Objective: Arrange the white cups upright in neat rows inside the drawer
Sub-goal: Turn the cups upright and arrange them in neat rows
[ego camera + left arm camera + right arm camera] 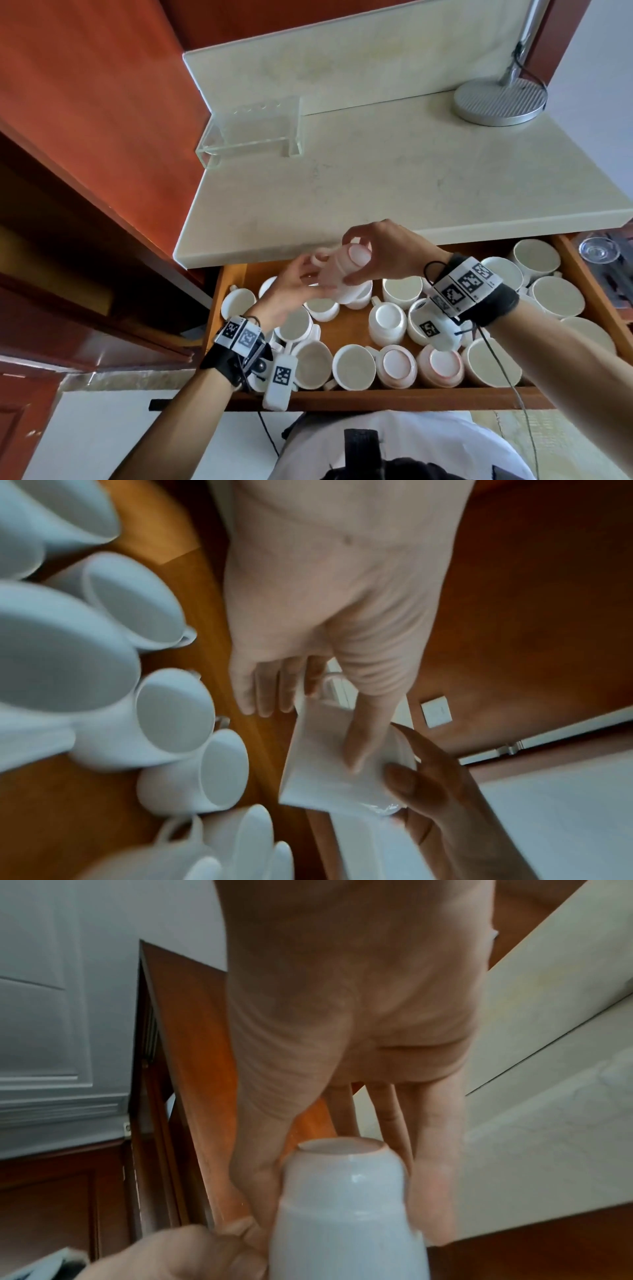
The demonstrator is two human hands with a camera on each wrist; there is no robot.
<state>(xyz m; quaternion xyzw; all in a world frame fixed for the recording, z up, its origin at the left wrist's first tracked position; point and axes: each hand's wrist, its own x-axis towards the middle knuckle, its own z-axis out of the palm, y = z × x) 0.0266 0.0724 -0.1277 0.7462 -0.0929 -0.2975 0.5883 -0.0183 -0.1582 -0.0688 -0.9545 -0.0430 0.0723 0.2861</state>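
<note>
A white cup [337, 279] hangs tilted above the open wooden drawer [376, 399], its base pointing up and to the right. My right hand [371, 255] grips the base end, with fingers over it and the thumb under it. My left hand [303, 279] holds the rim end by the handle. In the left wrist view my thumb presses on the cup [322, 767]. The right wrist view shows the cup [346, 1204] base up between my fingers [435, 1177]. Several white cups fill the drawer: some are upright [352, 366] and some are upside down [397, 365], in no clear rows.
A pale countertop [394, 178] overhangs the drawer's back. On it stand a clear plastic box [253, 133] and a round metal lamp base [500, 101]. A second compartment with a glass piece [597, 250] lies at the right. Red-brown cabinet panels [85, 102] rise at the left.
</note>
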